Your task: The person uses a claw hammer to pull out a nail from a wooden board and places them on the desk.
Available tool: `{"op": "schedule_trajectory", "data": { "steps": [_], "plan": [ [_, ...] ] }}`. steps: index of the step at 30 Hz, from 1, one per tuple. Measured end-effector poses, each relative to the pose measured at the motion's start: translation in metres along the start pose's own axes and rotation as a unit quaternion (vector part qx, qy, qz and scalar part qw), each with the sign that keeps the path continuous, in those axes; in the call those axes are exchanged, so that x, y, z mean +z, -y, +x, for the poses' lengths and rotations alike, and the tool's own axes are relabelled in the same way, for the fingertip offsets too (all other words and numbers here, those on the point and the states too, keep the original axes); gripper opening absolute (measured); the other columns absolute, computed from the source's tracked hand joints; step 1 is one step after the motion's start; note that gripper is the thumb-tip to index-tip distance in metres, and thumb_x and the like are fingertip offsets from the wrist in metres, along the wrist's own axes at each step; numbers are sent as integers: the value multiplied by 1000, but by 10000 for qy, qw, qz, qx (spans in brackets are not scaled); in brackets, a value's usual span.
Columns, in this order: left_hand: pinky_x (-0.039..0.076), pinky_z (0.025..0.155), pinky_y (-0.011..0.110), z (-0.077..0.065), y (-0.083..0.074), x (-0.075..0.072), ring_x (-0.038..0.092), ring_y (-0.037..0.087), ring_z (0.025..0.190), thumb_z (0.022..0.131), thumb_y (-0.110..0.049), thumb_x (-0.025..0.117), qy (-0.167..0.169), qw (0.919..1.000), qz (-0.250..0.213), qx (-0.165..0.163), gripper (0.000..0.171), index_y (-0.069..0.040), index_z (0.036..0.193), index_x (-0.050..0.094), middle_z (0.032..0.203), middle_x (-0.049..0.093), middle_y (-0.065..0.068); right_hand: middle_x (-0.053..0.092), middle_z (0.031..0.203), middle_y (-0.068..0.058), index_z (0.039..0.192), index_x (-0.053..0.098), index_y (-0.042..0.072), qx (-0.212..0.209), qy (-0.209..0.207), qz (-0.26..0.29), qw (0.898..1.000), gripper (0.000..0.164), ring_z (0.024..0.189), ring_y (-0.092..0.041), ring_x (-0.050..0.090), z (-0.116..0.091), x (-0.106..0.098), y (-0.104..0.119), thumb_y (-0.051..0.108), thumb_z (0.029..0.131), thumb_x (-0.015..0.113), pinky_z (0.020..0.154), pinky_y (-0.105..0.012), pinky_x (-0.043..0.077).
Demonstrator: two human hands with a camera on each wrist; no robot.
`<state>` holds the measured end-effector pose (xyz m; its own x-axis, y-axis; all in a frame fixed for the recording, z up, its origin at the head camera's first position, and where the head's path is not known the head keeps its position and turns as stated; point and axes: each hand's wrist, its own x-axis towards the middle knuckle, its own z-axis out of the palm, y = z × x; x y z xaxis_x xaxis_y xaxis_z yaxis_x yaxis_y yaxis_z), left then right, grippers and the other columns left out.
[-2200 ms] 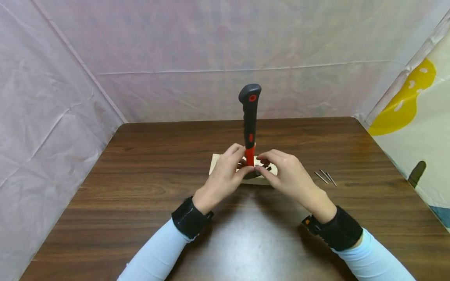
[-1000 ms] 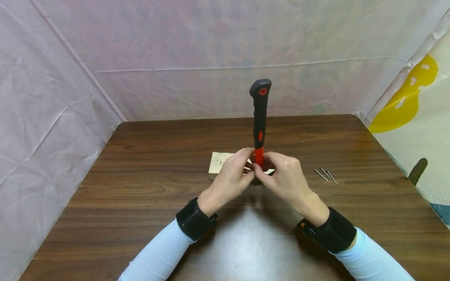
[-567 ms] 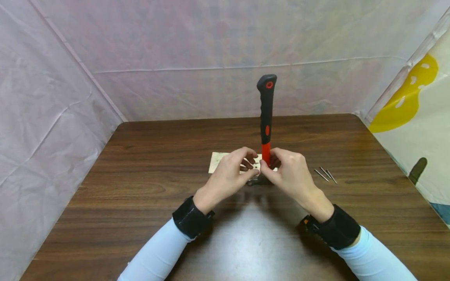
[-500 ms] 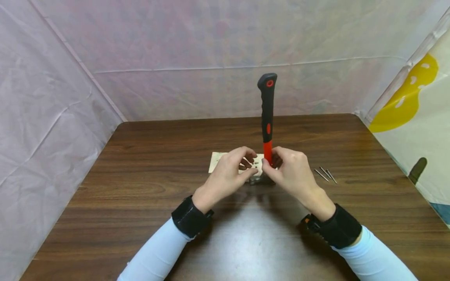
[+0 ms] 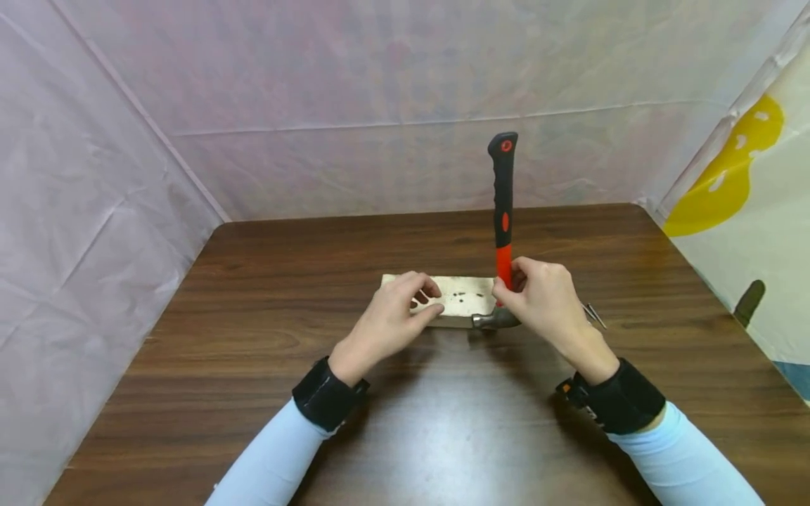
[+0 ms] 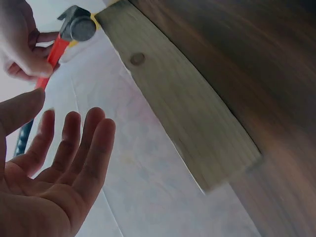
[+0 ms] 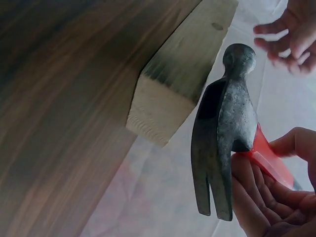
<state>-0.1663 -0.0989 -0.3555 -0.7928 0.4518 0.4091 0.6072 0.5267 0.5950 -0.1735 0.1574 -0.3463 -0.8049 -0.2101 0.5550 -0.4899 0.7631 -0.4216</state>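
Note:
My right hand [image 5: 549,302] pinches a claw hammer [image 5: 503,197] by the red neck just above its head. The black grip points straight up, and the steel head [image 7: 237,111] hangs low at the right end of a pale wooden block [image 5: 468,289]. In the right wrist view, the two-pronged claw shows apart from the block's end face. Over the block's left part hovers my left hand [image 5: 387,316], fingers spread and holding nothing. The left wrist view shows this hand's palm [image 6: 44,202] facing up toward the hammer. Several small dark marks dot the block's top.
Loose nails [image 5: 593,315] lie on the brown wooden table [image 5: 285,337] right of the block, partly covered by the right hand. A pale cloth [image 5: 354,169] hangs behind the table's far edge, with more cloth at both sides.
The hammer has moved right, from over the block's middle to its right end, in my right hand. My left hand has come off it and drawn back left.

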Motion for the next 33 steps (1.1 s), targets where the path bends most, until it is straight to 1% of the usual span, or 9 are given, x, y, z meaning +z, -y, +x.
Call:
{"op": "schedule_trajectory", "data": {
  "steps": [4, 11, 16, 20, 26, 33],
  "plan": [
    [59, 78, 41, -8, 10, -6, 69, 27, 90, 93, -10, 77, -43, 9998, 153, -140, 12, -7, 100, 68, 97, 68, 5, 65, 63, -5, 83, 71, 0, 258, 204, -15, 9995, 12, 47, -12, 51, 0, -2, -8, 11, 86, 72, 44, -30, 41],
    [59, 78, 41, -20, 21, -11, 68, 24, 89, 93, -8, 77, -135, 9995, 174, -205, 10, -8, 97, 68, 93, 68, 3, 62, 61, -2, 77, 68, 2, 597, 688, -123, 9958, 13, 48, -15, 51, -5, -7, -26, 12, 85, 69, 45, -31, 41],
    [58, 75, 37, -28, 24, -13, 67, 17, 86, 94, -9, 76, -62, 9994, 253, -212, 8, -10, 97, 69, 94, 67, 0, 60, 58, 1, 75, 67, 5, 934, 1171, -200, 9885, 15, 46, -16, 50, -11, -13, -40, 14, 86, 68, 43, -32, 39],
    [58, 75, 34, -33, 26, -13, 67, 13, 85, 93, -6, 76, -112, 9995, 255, -150, 8, -11, 96, 69, 94, 66, -1, 60, 57, 2, 74, 68, 5, 1122, 1459, -250, 9826, 16, 46, -15, 51, -16, -16, -47, 15, 86, 68, 42, -32, 39],
    [59, 76, 37, -37, 28, -14, 67, 15, 85, 92, -5, 76, -151, 9995, 259, -58, 9, -9, 96, 69, 94, 67, 0, 57, 56, 2, 77, 69, 4, 1311, 1796, -242, 9747, 17, 45, -15, 49, -17, -19, -51, 16, 87, 68, 42, -32, 38],
    [59, 76, 38, -39, 28, -14, 68, 15, 85, 91, -4, 77, -211, 9994, 269, 23, 10, -7, 95, 70, 93, 67, 1, 49, 54, 2, 69, 63, 7, 1367, 2132, -430, 9664, 20, 46, -15, 45, -17, -21, -57, 17, 86, 67, 45, -31, 36]
  ]
}}
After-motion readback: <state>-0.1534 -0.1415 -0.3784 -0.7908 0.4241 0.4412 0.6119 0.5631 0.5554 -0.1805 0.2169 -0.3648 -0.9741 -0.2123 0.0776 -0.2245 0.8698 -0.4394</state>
